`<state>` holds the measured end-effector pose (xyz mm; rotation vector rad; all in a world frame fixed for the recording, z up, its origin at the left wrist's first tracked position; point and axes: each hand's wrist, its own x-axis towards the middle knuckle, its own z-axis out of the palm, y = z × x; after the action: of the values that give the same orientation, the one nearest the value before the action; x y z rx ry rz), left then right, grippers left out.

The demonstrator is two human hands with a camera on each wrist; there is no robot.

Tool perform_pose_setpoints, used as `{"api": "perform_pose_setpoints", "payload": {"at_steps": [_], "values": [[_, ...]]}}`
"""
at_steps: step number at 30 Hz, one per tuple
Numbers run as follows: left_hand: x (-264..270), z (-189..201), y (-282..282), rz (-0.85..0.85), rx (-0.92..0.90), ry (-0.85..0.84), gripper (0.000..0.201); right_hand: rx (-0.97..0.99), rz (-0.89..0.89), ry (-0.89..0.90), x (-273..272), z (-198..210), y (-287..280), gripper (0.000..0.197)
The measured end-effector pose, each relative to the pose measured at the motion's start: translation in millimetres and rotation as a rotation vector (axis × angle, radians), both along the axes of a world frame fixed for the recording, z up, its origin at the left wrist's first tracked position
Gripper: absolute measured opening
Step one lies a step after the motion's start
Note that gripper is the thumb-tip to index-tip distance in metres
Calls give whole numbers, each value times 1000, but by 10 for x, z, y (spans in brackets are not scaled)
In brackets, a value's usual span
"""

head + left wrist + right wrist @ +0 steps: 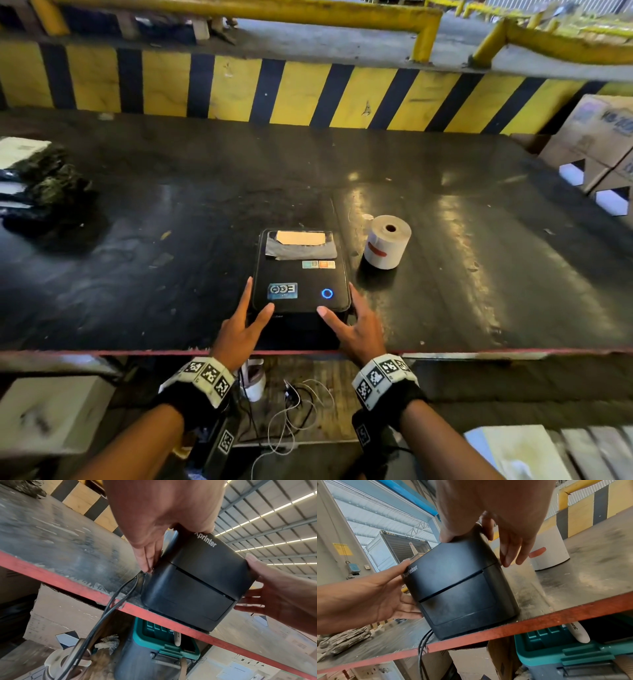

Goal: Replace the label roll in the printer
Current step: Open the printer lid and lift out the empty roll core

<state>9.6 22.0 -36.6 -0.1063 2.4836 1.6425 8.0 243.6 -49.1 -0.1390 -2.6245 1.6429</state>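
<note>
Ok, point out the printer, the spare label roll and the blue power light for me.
printer (301, 274), head view, on its black top lid.
label roll (387, 245), head view, on its white side wall above the red tape.
power light (327, 293), head view, on the blue ring itself.

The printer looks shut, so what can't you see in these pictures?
- Inside the printer: its closed lid hides any old roll, in all views.
- Left hand fingers along the printer's side: the head view hides most.
- Label roll: the right hand covers part in the right wrist view.
</note>
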Motion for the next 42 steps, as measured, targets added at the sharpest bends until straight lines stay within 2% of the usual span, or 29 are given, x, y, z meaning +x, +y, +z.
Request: {"api": "perform_pose_setpoints", "payload": {"at_steps": [3, 9, 15, 18, 21, 23, 25, 29, 32, 35, 42], "values": [[-5, 5, -2, -17, 11, -4, 94, 16, -10, 15, -15, -36, 3, 85], [-18, -1, -16, -18, -8, 6, 92, 196, 10, 47, -112, -156, 78, 94], [-37, 39, -40, -51, -13, -43, 89, 281, 57, 103, -175, -165, 142, 89], [-96, 20, -78, -4, -28, -68, 72, 304, 99, 158, -235, 89, 168, 75], [-188, -52, -179, 65, 54, -69, 71, 378, 66, 182, -442, 504, 168, 57], [-261, -85, -205, 100, 72, -74, 63, 411, 43, 126, -653, 776, 161, 71], [-294, -35, -165, 105, 4, -98, 51, 430, 51, 61, -900, 972, 150, 79], [-389, -64, -165, -8, -269, -145, 28, 445, 42, -11, -1390, 1245, 103, 90], [-475, -64, -193, -15, -340, -145, 22, 481, 31, -33, -1655, 1330, 107, 80], [-596, -4, -240, -99, -400, -153, 16, 489, 39, -4, -1832, 1323, 137, 76], [-874, 130, -226, -175, -602, -236, 12, 320, 22, 152, -2032, 1290, 210, 61]]}}
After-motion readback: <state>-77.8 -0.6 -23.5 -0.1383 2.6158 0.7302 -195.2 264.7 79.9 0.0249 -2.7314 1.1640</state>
